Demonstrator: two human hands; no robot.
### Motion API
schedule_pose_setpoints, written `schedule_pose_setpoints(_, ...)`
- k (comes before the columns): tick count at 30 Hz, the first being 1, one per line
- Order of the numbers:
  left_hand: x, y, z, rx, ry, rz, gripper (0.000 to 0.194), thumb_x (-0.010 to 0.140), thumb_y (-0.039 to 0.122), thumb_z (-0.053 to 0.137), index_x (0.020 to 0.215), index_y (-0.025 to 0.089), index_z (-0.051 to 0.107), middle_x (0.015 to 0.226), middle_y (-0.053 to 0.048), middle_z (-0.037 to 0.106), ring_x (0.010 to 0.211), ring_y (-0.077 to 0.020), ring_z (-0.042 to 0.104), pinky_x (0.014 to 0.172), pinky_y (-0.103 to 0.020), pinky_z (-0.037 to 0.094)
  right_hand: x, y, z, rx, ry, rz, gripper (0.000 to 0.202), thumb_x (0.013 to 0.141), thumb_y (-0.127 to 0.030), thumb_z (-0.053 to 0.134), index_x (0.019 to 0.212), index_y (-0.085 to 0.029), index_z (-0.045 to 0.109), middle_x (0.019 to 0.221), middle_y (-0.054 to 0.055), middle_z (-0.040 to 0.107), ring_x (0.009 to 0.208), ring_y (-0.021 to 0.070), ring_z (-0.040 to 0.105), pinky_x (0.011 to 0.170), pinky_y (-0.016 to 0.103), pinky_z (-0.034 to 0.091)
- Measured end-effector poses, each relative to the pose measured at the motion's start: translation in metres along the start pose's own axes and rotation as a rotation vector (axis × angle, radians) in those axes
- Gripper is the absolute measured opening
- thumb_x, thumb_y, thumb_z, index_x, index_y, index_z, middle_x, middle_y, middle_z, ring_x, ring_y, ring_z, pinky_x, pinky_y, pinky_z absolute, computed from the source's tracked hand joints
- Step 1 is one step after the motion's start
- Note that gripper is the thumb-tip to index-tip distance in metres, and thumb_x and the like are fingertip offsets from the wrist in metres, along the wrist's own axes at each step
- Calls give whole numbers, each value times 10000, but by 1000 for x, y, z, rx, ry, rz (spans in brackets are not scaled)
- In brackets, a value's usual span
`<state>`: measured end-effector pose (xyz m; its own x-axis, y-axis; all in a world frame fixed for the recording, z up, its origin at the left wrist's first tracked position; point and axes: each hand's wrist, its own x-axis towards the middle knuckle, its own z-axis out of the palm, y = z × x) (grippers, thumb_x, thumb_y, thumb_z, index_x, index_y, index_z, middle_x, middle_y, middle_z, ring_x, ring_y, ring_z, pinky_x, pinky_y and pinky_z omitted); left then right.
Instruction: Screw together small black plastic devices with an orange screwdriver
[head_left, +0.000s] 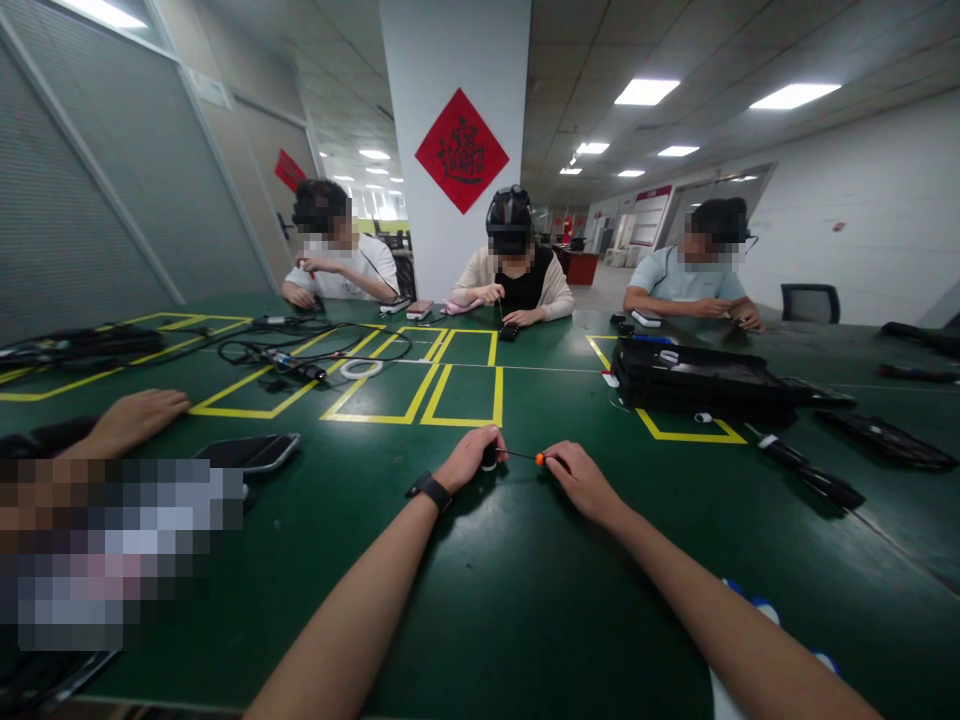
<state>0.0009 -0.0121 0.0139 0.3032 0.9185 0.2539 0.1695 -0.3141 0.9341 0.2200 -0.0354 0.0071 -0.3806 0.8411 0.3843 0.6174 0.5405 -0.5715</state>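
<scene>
Over the green table, my left hand (474, 458), with a black band on its wrist, is closed around a small black-and-white object (489, 462). Fingers cover most of that object, so its kind does not show. My right hand (581, 480) pinches the orange handle end of a thin screwdriver (539, 459). Its dark, slim shaft points left and its tip reaches the fingers of my left hand. Whether the tip touches the small object cannot be made out.
On the green table (360, 600) lie a phone (251, 453), a white tape ring (361, 370), black cables (300, 365) and a stack of black trays (697, 380). Yellow tape marks rectangles. Another person's hand (142, 415) rests at left; three people sit opposite.
</scene>
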Motion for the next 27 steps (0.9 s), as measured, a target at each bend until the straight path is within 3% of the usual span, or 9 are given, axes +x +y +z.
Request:
schedule_pose_setpoints(3,1,-2,0,0,-10,8,458,837,444,287,690,134,591,676,-61,622,642,-149,537,661,-273,403,0,-1,0,5,12,5,155,835,-267,460,918,-183,559,917,52,560,878,173,495,806,327,397)
schedule_pose_setpoints(6,1,-3,0,13,0,9,469,839,448,281,674,135,589,675,-64,620,649,-152,537,664,-275,404,-1,-1,0,18,31,37,209,784,-289,536,963,-182,535,945,53,551,875,175,498,795,325,405)
schedule_pose_setpoints(13,1,-3,0,5,1,3,467,841,448,279,691,133,590,670,-59,623,641,-147,543,663,-271,404,1,1,0,1,4,8,220,872,-260,380,875,-180,586,891,57,564,877,174,496,825,340,389)
schedule_pose_setpoints(17,1,-4,0,-17,-6,24,455,847,442,283,707,131,584,677,-57,621,644,-144,547,655,-265,402,0,-1,0,9,26,14,149,813,-261,490,925,-188,555,925,48,553,873,171,497,796,326,406)
schedule_pose_setpoints(20,1,-5,0,-38,-17,23,446,851,438,285,732,128,583,681,-53,617,647,-141,548,652,-261,402,-1,-1,0,24,25,41,227,781,-280,538,987,-186,536,965,55,544,894,173,499,810,329,408)
schedule_pose_setpoints(27,0,-1,0,-63,-23,27,451,850,441,282,751,120,582,679,-54,603,640,-137,547,638,-256,402,1,1,0,-7,2,-9,215,872,-249,381,900,-187,585,906,52,564,896,172,494,843,337,383)
